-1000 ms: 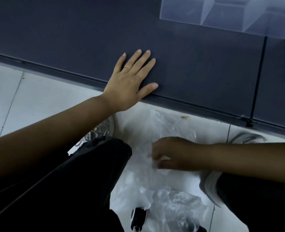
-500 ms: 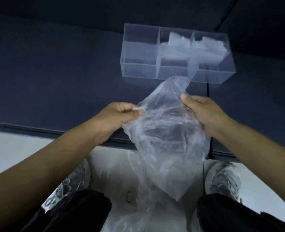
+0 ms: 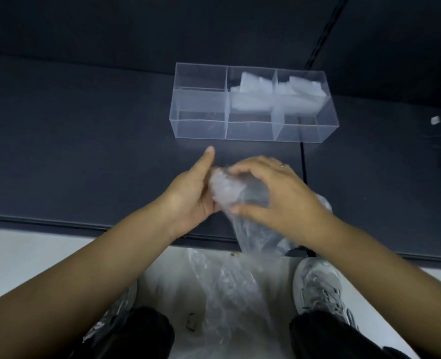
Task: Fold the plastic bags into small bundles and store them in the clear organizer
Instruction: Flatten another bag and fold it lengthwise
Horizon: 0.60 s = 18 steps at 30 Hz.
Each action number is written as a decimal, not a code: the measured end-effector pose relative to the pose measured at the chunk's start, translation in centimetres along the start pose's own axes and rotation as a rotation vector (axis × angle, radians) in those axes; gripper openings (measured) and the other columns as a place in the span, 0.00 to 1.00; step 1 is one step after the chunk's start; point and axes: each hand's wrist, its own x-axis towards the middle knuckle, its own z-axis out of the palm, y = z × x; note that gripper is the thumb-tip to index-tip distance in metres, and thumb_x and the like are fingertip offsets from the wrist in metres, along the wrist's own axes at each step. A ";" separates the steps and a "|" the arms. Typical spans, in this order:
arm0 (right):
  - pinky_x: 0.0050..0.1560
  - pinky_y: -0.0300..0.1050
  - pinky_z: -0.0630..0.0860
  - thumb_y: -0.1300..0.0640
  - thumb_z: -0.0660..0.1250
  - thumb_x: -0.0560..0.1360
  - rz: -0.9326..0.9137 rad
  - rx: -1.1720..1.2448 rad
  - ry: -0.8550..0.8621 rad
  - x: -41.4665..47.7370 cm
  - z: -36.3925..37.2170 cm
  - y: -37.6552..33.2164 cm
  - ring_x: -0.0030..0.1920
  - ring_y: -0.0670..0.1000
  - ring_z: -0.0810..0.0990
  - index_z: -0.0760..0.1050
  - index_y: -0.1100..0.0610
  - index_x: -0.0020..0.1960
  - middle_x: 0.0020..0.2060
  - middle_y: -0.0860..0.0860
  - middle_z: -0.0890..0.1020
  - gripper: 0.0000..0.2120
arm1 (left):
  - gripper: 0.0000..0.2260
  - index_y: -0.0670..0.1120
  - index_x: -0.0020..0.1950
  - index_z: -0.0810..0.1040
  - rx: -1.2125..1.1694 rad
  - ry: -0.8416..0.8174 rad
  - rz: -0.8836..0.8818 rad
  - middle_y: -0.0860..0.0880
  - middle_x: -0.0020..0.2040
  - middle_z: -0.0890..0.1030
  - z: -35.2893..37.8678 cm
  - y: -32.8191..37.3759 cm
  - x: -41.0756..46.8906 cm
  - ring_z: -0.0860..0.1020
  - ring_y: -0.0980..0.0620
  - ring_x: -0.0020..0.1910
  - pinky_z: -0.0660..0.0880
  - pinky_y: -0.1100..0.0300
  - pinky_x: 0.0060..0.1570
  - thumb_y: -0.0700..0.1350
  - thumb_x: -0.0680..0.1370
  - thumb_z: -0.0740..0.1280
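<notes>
A person in black trousers [image 3: 141,335] and grey sneakers [image 3: 317,286] stands at the edge of a dark table [image 3: 84,151], with a heap of loose clear bags [image 3: 229,286] lying on the white tiled floor [image 3: 33,255] between the feet. Over the table's near edge, both hands close around one clear plastic bag [image 3: 227,189], gathered into a crumpled wad at its upper end. The left hand [image 3: 193,195] cups the wad from the side, fingers curled under it and thumb pointing straight up. The right hand [image 3: 273,193], a ring on one finger, arches over the top, its thumb and fingertips gripping the plastic. The rest of the bag trails down past the table edge toward the floor. Farther back on the table, well apart from the hands, sits the clear organizer [image 3: 198,130], a long box split into three compartments. A folded bundle [image 3: 250,97] rests in the middle compartment, and another bundle [image 3: 299,97] in the right one. A small white object [image 3: 434,120], too small to identify, lies on the table far to the right.
</notes>
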 end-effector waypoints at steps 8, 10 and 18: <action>0.42 0.52 0.73 0.49 0.65 0.77 0.395 0.726 0.256 0.7 0.5 1.0 0.36 0.56 0.75 0.79 0.66 0.43 0.38 0.71 0.77 0.19 | 0.22 0.47 0.64 0.73 0.458 -0.139 0.102 0.47 0.54 0.83 1.1 -0.4 -1.6 0.81 0.50 0.56 0.73 0.52 0.61 0.52 0.73 0.72; 0.45 0.54 0.77 0.48 0.63 0.78 0.449 0.764 0.248 0.7 0.9 1.0 0.38 0.63 0.79 0.79 0.67 0.45 0.40 0.70 0.80 0.21 | 0.17 0.45 0.61 0.76 0.376 -0.068 0.111 0.45 0.51 0.84 1.0 -0.4 -1.7 0.83 0.48 0.51 0.77 0.52 0.56 0.44 0.73 0.72; 0.32 0.43 0.70 0.53 0.59 0.81 0.618 0.716 0.474 0.7 0.0 5.8 0.29 0.54 0.71 0.76 0.65 0.36 0.28 0.57 0.76 0.21 | 0.05 0.45 0.44 0.83 0.262 0.114 0.137 0.49 0.42 0.83 -3.2 -0.4 -1.5 0.81 0.55 0.42 0.77 0.66 0.43 0.39 0.71 0.70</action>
